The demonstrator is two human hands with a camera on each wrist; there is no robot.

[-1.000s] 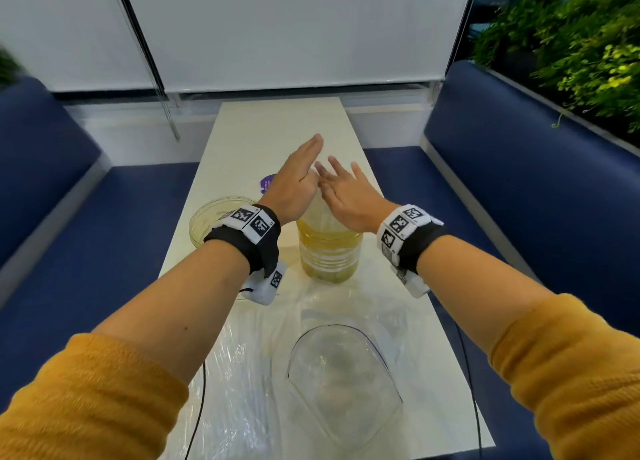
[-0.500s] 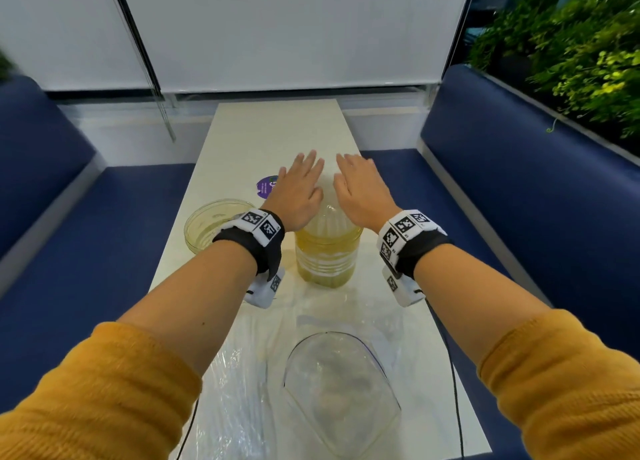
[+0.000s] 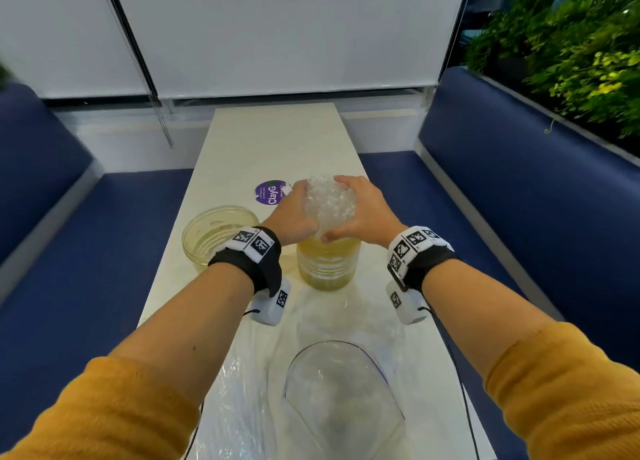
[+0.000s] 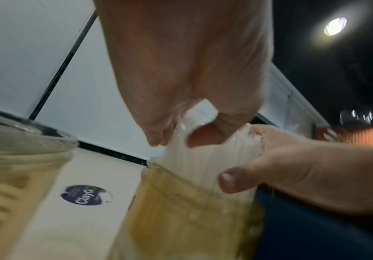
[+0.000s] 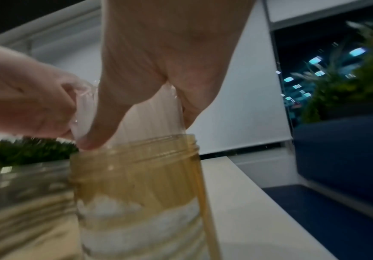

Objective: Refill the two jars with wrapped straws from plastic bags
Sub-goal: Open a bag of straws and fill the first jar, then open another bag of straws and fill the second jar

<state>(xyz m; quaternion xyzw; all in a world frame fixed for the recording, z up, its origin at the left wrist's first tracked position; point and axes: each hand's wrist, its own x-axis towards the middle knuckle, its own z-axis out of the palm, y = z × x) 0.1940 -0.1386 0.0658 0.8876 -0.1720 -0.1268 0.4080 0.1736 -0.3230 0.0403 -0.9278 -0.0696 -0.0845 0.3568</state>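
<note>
An amber plastic jar (image 3: 327, 265) stands mid-table with a bundle of wrapped straws (image 3: 329, 200) upright in it, tops well above the rim. My left hand (image 3: 294, 213) curls round the bundle's left side and my right hand (image 3: 363, 213) round its right side. The left wrist view has my left hand (image 4: 181, 88) over the straws (image 4: 212, 161) and the jar (image 4: 192, 211). The right wrist view has my right hand (image 5: 158, 70) pressing the straws (image 5: 154, 119) at the jar (image 5: 136, 176) mouth. A second jar (image 3: 218, 231) stands open to the left, with no straws showing.
Clear plastic bags (image 3: 343, 397) lie crumpled on the near end of the white table (image 3: 277, 141). A purple sticker (image 3: 272, 193) is just behind the jars. Blue benches (image 3: 519, 217) flank the table, and plants (image 3: 571, 61) stand at the right.
A second ago my hands were open above the straw tops, then flat on them. Now both have dropped to the bundle's sides and curled round it.
</note>
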